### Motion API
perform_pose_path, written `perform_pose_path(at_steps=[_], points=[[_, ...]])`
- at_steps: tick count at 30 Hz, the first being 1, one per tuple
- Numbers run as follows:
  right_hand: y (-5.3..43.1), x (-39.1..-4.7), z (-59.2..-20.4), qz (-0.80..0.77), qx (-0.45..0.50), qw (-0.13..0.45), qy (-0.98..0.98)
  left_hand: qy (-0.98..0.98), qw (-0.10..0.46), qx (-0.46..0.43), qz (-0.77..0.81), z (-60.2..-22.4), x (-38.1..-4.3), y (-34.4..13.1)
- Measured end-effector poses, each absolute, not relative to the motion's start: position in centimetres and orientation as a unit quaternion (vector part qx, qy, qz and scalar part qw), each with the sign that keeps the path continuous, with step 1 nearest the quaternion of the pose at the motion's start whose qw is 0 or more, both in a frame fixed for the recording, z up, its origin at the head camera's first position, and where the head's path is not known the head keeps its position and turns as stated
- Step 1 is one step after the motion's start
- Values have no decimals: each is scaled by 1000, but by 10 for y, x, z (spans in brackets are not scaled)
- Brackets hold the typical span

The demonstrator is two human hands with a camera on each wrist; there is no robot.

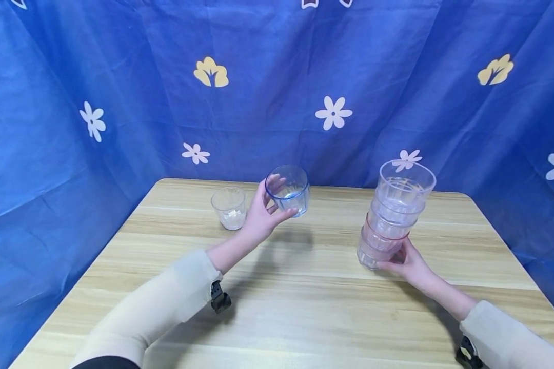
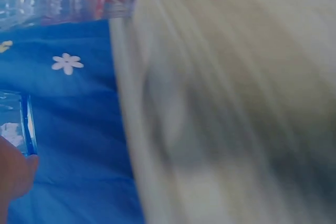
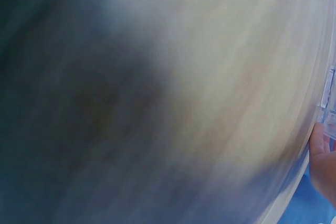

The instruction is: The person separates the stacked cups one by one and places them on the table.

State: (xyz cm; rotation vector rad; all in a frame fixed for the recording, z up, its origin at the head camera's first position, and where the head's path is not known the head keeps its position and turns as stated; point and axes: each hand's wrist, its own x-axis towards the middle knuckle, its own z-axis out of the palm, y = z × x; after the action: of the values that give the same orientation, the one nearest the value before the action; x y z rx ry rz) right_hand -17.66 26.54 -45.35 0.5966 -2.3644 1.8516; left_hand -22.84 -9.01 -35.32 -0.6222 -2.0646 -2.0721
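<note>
My left hand (image 1: 261,211) holds a clear cup with a blue rim (image 1: 299,201) above the table, its shadow falling on the wood below. In the left wrist view, only part of this cup (image 2: 11,121) and of the hand (image 2: 16,174) show at the left edge. On the right, a leaning stack of several clear cups (image 1: 394,218), one of them with a red rim, has its lowest cup gripped by my right hand (image 1: 413,264). That hand (image 3: 324,166) is partly cut off in the right wrist view. Another clear cup (image 1: 228,202) stands just left of my left hand.
The wooden table (image 1: 295,312) runs back to a blue curtain (image 1: 268,102) with white and yellow patterns, which also hangs along both sides. Both wrists carry black straps; the left one (image 1: 219,297) hangs below the sleeve.
</note>
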Motion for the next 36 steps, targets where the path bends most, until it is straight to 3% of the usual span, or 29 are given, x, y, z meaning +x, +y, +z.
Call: perform_pose_path(at_steps=[19, 36], points=[[263, -177, -454, 587, 193, 46, -785, -767, 59, -44, -637, -407, -255, -119], [266, -178, -455, 577, 182, 44, -795, -785, 46, -36, -617, -420, -262, -119]])
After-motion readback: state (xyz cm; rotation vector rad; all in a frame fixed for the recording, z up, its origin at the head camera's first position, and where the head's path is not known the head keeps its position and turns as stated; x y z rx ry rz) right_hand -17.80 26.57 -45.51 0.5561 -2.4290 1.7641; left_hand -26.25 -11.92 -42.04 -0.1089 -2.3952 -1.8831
